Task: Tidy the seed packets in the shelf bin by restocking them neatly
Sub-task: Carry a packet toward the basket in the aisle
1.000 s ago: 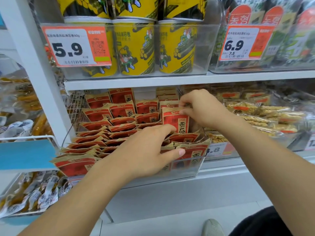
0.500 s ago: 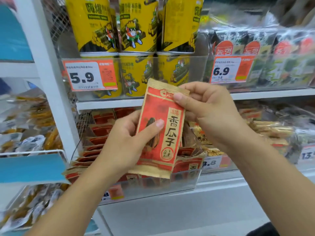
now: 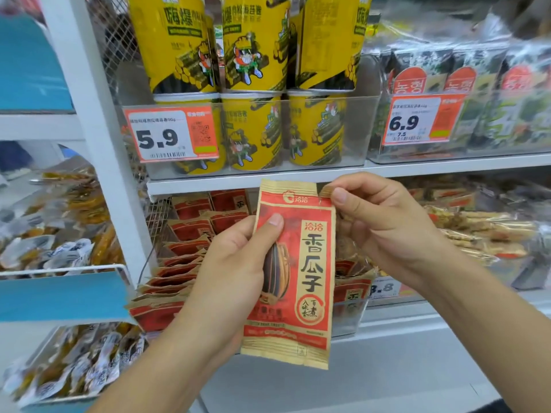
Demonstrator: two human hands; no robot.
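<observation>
On white store shelf [image 3: 262, 177], yellow canisters [image 3: 253, 129], seed packets [image 3: 190, 231]

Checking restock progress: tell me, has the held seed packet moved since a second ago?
Yes. The seed packet came up out of the bin, now held in front of the shelf edge.

Yellow snack tubs [image 3: 253, 84] stood on the upper shelf behind a 5.9 price tag [image 3: 171, 135]; seaweed packs [image 3: 477, 93] sat right.

White metal store shelving [image 3: 89, 120] with a wire mesh back panel [image 3: 110, 40]. Yellow snack tubs [image 3: 253, 129] sit on the upper shelf behind a 5.9 price tag [image 3: 171, 135], seaweed packs [image 3: 492, 93] toward its right end, blue panels [image 3: 62, 296] on the left, all evenly lit.
</observation>
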